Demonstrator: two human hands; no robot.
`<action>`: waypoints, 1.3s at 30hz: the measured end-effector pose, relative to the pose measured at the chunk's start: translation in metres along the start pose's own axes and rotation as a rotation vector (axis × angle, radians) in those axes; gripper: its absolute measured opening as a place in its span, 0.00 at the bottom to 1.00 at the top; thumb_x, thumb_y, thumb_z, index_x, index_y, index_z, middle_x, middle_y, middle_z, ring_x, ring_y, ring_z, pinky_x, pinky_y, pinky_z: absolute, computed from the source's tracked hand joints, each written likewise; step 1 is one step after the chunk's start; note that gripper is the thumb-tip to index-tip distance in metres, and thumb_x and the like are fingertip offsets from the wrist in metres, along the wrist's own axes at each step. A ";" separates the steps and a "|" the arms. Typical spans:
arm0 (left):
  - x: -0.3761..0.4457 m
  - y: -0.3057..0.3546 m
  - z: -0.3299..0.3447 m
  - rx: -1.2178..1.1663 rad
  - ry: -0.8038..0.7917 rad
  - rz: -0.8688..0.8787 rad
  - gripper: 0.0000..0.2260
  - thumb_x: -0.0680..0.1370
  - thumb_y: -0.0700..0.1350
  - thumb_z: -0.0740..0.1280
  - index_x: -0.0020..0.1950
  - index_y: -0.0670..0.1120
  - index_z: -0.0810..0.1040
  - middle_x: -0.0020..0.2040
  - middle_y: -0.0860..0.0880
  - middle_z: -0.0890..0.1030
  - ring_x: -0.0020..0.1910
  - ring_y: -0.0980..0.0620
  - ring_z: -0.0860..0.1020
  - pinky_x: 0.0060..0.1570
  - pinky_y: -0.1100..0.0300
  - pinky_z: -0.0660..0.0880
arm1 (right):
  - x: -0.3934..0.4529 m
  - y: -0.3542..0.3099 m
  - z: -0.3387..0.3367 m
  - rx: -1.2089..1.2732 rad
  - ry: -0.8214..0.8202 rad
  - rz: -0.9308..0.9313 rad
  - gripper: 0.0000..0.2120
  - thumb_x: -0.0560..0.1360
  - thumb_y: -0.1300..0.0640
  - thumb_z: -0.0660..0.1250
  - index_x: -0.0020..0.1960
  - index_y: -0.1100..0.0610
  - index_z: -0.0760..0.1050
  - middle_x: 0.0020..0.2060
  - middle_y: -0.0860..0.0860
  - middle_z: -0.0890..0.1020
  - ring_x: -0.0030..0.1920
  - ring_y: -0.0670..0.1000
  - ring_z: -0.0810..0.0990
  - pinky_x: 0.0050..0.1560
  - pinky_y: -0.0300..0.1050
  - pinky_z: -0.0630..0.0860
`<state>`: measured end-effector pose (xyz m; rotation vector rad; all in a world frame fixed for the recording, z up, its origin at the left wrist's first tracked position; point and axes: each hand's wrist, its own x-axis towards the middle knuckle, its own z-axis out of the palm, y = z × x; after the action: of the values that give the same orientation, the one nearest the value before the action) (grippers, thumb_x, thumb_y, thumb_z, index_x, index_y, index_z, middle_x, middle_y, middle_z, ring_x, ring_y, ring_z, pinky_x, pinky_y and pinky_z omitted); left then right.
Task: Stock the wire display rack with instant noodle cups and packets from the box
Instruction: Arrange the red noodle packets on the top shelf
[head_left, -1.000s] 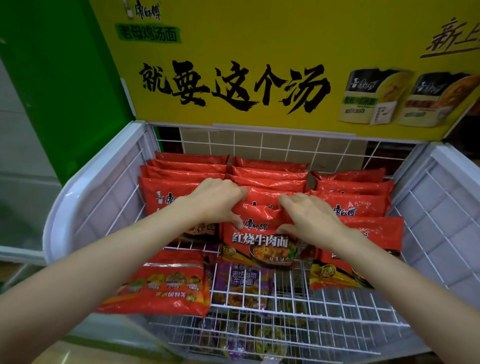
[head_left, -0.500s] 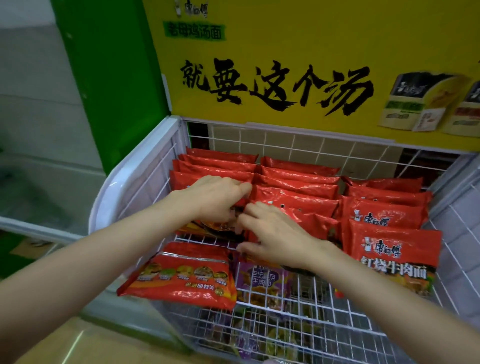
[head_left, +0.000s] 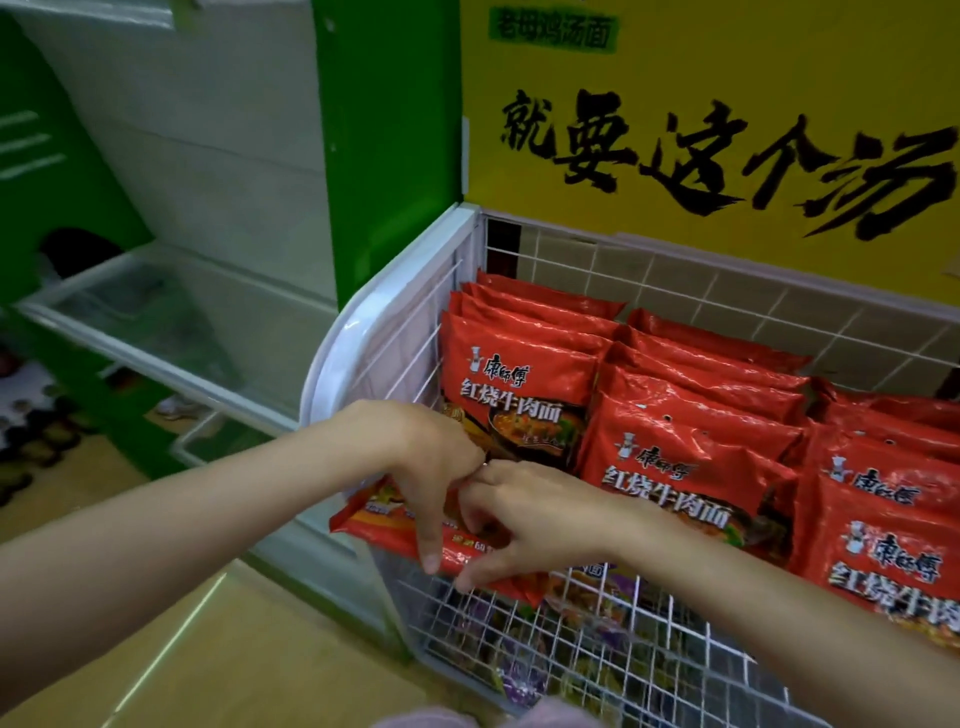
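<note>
A: Where were the hands?

B: Both were at the front left corner of the rack. The left hand and the right hand touched each other above a flat packet.

A: And the grip of each?

B: The left grip had its fingers curled downward, with one finger straight, its tip on the packet's near edge. The right grip pinched that same packet, thumb on the near edge and fingers bent over the top. Both looked to be holding it.

A: How did the packet lie?

B: Nearly flat, at the rack's front left, its left end sticking out past the wire side. It was red and orange with printed pictures.

A: What else was in the rack?

B: Rows of red packets stood leaning back, one behind another, filling the back and right. The nearest left-row packet was just behind the hands. Under the wire shelf, purple packets showed on a lower level, blurred.

A: Anything around it?

B: A yellow sign with black characters rose behind the rack, a green panel stood to its left, and the floor was tan.
</note>
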<state>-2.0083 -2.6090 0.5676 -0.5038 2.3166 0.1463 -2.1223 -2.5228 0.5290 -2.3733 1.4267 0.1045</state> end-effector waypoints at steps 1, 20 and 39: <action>0.001 0.000 0.002 -0.003 -0.010 -0.011 0.36 0.60 0.65 0.75 0.61 0.51 0.70 0.56 0.53 0.77 0.55 0.50 0.76 0.57 0.55 0.73 | 0.000 0.000 0.000 -0.008 -0.009 -0.001 0.24 0.69 0.35 0.67 0.50 0.54 0.71 0.50 0.48 0.73 0.47 0.48 0.70 0.50 0.47 0.73; 0.024 -0.022 -0.041 0.205 0.318 -0.248 0.27 0.70 0.57 0.73 0.63 0.48 0.70 0.57 0.49 0.78 0.56 0.47 0.76 0.49 0.56 0.69 | -0.001 0.058 -0.050 -0.135 0.297 0.365 0.24 0.75 0.34 0.56 0.53 0.54 0.75 0.37 0.48 0.79 0.43 0.53 0.78 0.49 0.48 0.70; 0.043 0.014 -0.088 0.108 0.748 -0.200 0.19 0.74 0.49 0.68 0.63 0.45 0.70 0.59 0.44 0.75 0.59 0.42 0.75 0.45 0.55 0.66 | -0.019 0.075 -0.054 -0.020 0.450 0.466 0.17 0.75 0.44 0.64 0.58 0.53 0.73 0.55 0.50 0.78 0.59 0.53 0.73 0.56 0.51 0.66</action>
<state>-2.0987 -2.6318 0.6000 -0.8349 2.9452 -0.3164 -2.2029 -2.5570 0.5635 -2.1130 2.1764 -0.3170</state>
